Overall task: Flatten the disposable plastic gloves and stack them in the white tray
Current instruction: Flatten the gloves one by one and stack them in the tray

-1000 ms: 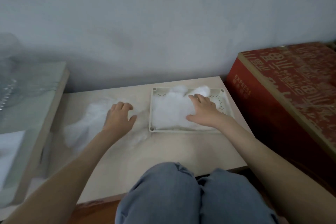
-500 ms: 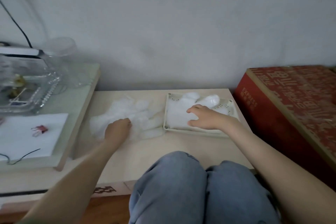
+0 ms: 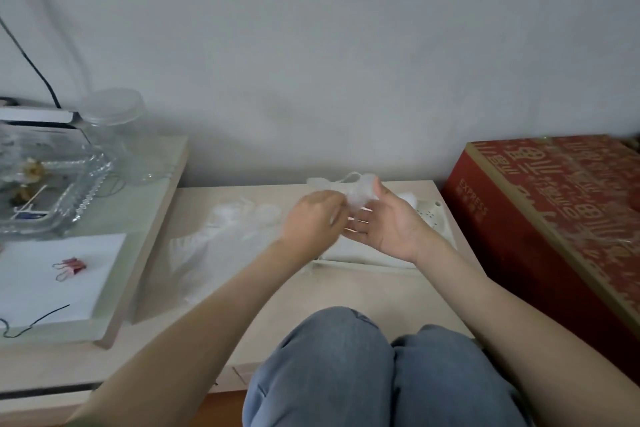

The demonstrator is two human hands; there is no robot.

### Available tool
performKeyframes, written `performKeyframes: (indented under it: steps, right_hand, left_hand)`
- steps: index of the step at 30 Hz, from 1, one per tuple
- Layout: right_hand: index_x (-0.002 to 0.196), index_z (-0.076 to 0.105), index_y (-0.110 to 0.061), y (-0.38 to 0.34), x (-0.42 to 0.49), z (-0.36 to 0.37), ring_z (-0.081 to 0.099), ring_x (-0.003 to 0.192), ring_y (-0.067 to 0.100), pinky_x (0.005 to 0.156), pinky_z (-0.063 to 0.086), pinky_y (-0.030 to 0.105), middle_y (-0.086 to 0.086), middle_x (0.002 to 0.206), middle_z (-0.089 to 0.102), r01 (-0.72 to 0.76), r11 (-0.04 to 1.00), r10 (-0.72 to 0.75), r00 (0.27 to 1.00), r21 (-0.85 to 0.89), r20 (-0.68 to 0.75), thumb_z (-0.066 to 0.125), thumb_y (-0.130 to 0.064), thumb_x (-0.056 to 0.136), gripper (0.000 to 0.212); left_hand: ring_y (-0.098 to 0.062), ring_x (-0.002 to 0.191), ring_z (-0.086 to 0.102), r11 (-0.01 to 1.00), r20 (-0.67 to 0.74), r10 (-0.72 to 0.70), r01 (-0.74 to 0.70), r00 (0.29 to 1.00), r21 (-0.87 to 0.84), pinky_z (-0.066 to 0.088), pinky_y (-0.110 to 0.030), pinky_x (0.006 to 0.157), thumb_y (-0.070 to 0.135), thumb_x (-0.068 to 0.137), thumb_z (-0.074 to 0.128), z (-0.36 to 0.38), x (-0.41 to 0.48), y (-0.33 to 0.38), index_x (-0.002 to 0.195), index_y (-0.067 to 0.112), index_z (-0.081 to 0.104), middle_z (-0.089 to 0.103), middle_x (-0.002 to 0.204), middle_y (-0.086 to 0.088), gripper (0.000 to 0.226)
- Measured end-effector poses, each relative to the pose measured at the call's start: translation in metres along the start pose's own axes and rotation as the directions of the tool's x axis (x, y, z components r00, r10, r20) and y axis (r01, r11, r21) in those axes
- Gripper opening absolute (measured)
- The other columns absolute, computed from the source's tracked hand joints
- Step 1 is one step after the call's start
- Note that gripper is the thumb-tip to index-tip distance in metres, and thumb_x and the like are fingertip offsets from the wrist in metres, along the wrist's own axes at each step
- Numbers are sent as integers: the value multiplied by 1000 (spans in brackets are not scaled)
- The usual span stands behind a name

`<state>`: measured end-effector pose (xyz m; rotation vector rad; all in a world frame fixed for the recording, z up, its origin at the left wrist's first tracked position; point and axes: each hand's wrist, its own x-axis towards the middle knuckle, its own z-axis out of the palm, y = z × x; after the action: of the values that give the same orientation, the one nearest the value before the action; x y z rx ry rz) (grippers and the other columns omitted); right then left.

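A crumpled clear plastic glove [image 3: 353, 191] is held in the air above the white tray [image 3: 438, 224]. My left hand [image 3: 313, 218] pinches it from the left with curled fingers. My right hand [image 3: 388, 222] is turned palm up, its thumb and fingers on the glove's right side. A loose pile of clear gloves [image 3: 225, 239] lies on the table to the left of the tray. The tray's contents are mostly hidden behind my hands; a bit of white plastic shows at its far end.
A red cardboard box [image 3: 554, 218] stands right of the low table [image 3: 346, 288]. On the raised shelf at left are a glass dish [image 3: 45, 191], a clear jar [image 3: 114, 128], white paper with a pink binder clip [image 3: 69, 265] and a black cable. My knees are at the table's front edge.
My left hand left the pile with a glove and rose to the middle. My right hand lifted off the tray, turned palm up and joined it on the glove.
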<state>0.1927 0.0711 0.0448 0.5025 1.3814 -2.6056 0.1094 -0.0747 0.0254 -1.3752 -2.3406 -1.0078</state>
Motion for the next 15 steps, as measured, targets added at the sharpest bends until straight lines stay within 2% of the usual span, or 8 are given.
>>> performKeyframes:
  steps: [1, 3, 5, 8, 10, 12, 14, 15]
  right_hand:
    - [117, 57, -6, 0, 0, -2, 60, 90, 26, 85, 55, 34, 12, 102, 63, 41, 998, -42, 999, 47, 22, 66, -56, 76, 66]
    - [113, 56, -6, 3, -1, -7, 62, 83, 20, 75, 53, 27, 10, 99, 63, 106, 989, -107, 994, 99, 11, 57, -41, 89, 42]
    - [104, 62, -8, 5, -1, -15, 66, 80, 17, 72, 54, 24, 7, 95, 66, 125, 984, -115, 990, 129, -78, 56, -25, 92, 22]
    - [108, 63, -7, 8, 0, -32, 67, 87, 18, 79, 55, 25, 8, 98, 68, 152, 976, -131, 982, 157, -139, 57, -14, 87, 23]
    - [113, 58, -3, 9, 2, -43, 67, 84, 20, 76, 57, 27, 11, 95, 67, 187, 959, -149, 971, 211, -186, 56, -7, 88, 25]
    - [109, 54, -4, 10, 5, -52, 68, 78, 22, 73, 58, 30, 13, 87, 66, 209, 940, -149, 963, 270, -226, 50, 0, 93, 17]
    - [104, 54, -5, 10, 7, -58, 68, 75, 23, 72, 58, 31, 12, 82, 65, 203, 934, -137, 964, 296, -229, 48, 1, 95, 13]
    - [103, 55, -6, 10, 9, -61, 68, 75, 23, 72, 58, 31, 11, 81, 65, 190, 935, -126, 967, 299, -219, 48, 1, 95, 12]
  left_hand:
    - [-30, 73, 62, 995, 26, 97, -97, 995, 25, 52, -36, 67, 22, 85, 46, 7, 1, 3, 77, 8, 65, 67, 78, -7, 25]
    - [-26, 87, 65, 975, 92, 217, -220, 972, 31, 51, -35, 79, 26, 85, 49, 22, 2, 3, 85, 10, 69, 69, 89, -4, 26]
    - [-21, 108, 59, 965, 180, 261, -258, 948, -42, 43, -37, 97, 33, 88, 49, 33, 4, 3, 100, 12, 69, 67, 109, -1, 31]
    - [-18, 121, 50, 963, 230, 244, -208, 942, -170, 30, -37, 111, 37, 90, 46, 41, 7, 3, 109, 14, 68, 63, 120, 1, 37]
    - [-19, 123, 50, 967, 143, 142, -107, 979, -229, 29, -29, 109, 37, 89, 46, 46, 9, 0, 110, 14, 68, 63, 123, -2, 39]
    - [-21, 123, 50, 967, 60, -53, 66, 997, -247, 27, -22, 106, 40, 85, 47, 49, 15, -5, 115, 13, 65, 60, 127, -4, 44]
    - [-23, 126, 44, 911, 102, -308, 324, 946, -256, 26, -26, 108, 39, 86, 56, 53, 23, -14, 127, 11, 54, 53, 133, -4, 50]
    - [-23, 129, 40, 845, 164, -433, 462, 887, -268, 26, -31, 111, 41, 85, 62, 57, 28, -20, 133, 11, 48, 49, 136, -4, 58]
